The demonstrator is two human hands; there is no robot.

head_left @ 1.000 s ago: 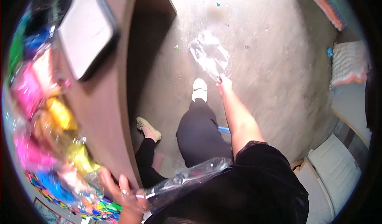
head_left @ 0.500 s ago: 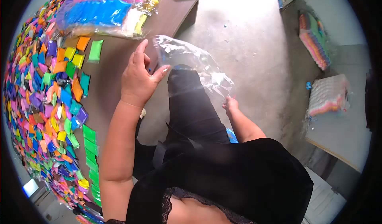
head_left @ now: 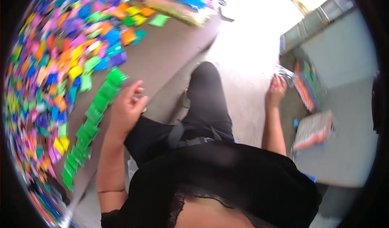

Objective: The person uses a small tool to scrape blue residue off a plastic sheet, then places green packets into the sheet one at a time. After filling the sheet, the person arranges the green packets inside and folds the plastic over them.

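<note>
My left hand [head_left: 129,106] is over the table edge, beside a row of flat green packets [head_left: 95,110] that overlap one another. Its fingers are loosely bent and apart, with nothing seen between them. Out to the right, my right hand [head_left: 276,89] pinches a clear plastic bag [head_left: 285,74], which looks bunched up and blurred. To the left of the green row lies a large heap of small coloured packets [head_left: 60,62]. A single light green packet [head_left: 159,20] rests apart, near the larger bags.
Large clear bags of blue, pink and yellow packets [head_left: 182,1] lie at the table's far end. On the right are a stack of coloured packs [head_left: 304,84], a pale wrapped bundle [head_left: 313,130] and a grey surface [head_left: 344,155]. My legs [head_left: 206,102] are beside the table [head_left: 162,57].
My left hand has let go of the clear bag and moved down beside the green row. My right hand has carried the bag up and to the right. The view has turned.
</note>
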